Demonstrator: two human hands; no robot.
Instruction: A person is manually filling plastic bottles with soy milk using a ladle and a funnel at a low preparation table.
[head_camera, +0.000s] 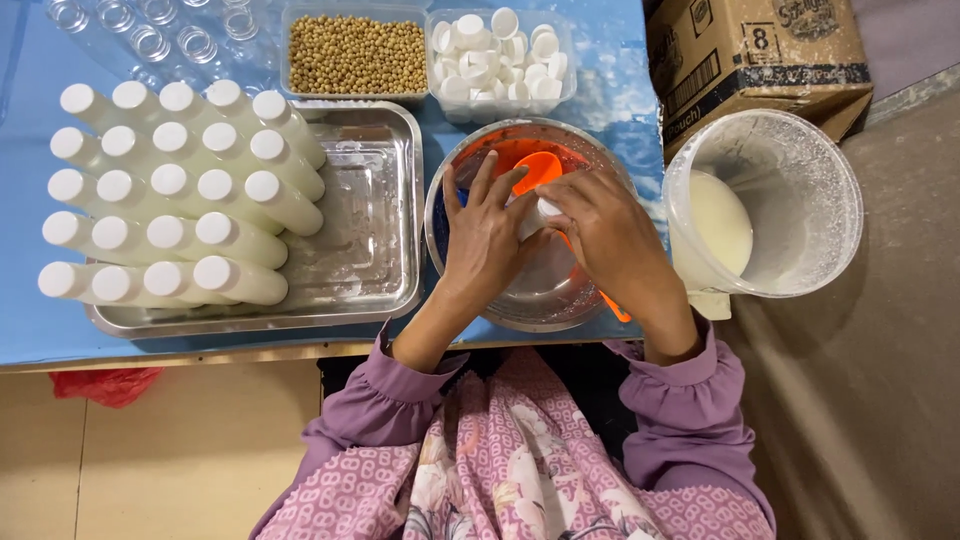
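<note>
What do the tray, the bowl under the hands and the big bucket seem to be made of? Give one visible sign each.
Tray: likely stainless steel, shiny with reflections. Bowl: metal too, mirror-like rim. Bucket: translucent plastic, cloudy walls.

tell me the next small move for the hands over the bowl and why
Probably twist the cap tight. Both the left hand and right hand meet on a white bottle over the steel bowl, and the tray beside it holds bottles already capped.
</note>
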